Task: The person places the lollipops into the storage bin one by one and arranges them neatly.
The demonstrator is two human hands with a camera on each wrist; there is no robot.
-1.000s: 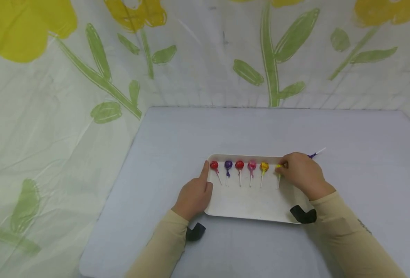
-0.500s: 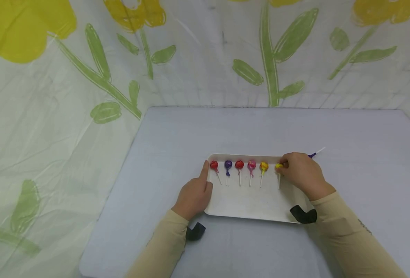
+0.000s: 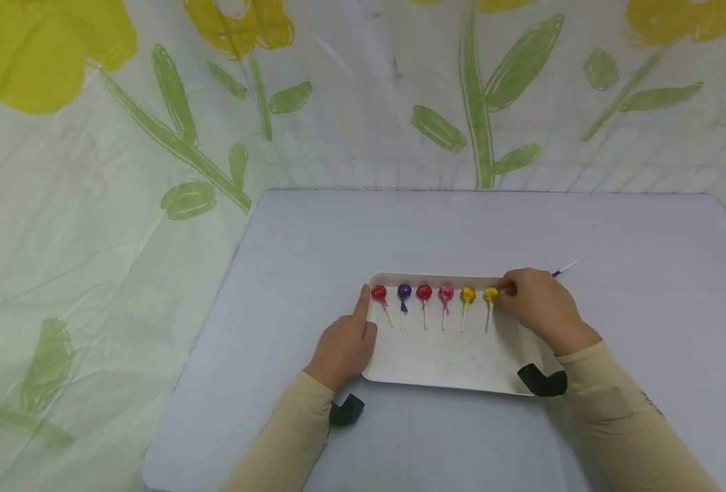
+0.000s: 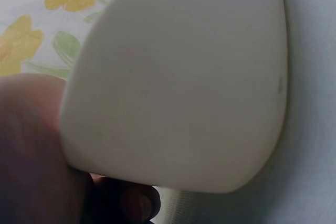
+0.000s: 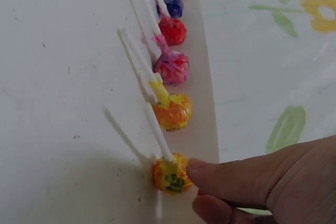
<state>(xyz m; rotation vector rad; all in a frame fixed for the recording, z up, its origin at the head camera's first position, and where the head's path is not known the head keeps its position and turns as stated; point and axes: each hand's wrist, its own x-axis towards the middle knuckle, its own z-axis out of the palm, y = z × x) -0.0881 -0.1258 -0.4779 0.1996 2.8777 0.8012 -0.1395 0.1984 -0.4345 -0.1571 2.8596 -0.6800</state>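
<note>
On the white tray (image 3: pixel 427 362), several wrapped lollipops lie in a row near the far rim, sticks toward me. From the left they run red (image 3: pixel 379 292), purple (image 3: pixel 404 292), red (image 3: pixel 424 292), pink (image 3: pixel 446 292), then two yellow. My right hand (image 3: pixel 537 304) pinches the edge of the rightmost yellow lollipop (image 5: pixel 170 174) between thumb and finger. My left hand (image 3: pixel 345 345) holds the tray's left edge, index finger straight along the rim and thumb over the inside. In the left wrist view, the tray (image 4: pixel 178 87) hides part of that hand (image 4: pixel 31 145).
Beyond my right hand, another purple-wrapped lollipop (image 3: pixel 557 273) lies on the table outside the tray, its head hidden. A pale cloth covers the table (image 3: pixel 461 232). Flower-printed sheeting (image 3: pixel 363 123) hangs behind and at the left. Black bands (image 3: pixel 542 380) stick out at both wrists.
The rightmost yellow lollipop has shifted slightly left and its stick now slants. My right fingers have drawn back to its right side, showing more of the candy. The left hand keeps its place.
</note>
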